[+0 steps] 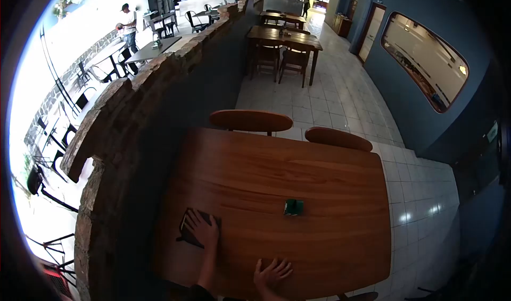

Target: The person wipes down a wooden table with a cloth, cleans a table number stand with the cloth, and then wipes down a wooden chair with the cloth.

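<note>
My left hand [203,229] lies with fingers stretched out on a dark, flat, squarish item [189,236] near the left side of the wooden table [298,178]. Whether that item is a folded cloth or a thin book I cannot tell; a pale line shows along one edge, and the hand covers part of it. Resting on the bare wood near the front edge is my right hand [273,273], fingers spread, nothing in it. A small green box-like holder [294,207] stands on the table beyond and to the right of both hands.
Two chair backs [251,120] line the table's far edge. Left of it runs a low wall with a broken-brick edge [114,96]. Tiled floor [420,205] lies to the right. Farther off are more tables [285,35], and a person [129,27] stands beyond the wall.
</note>
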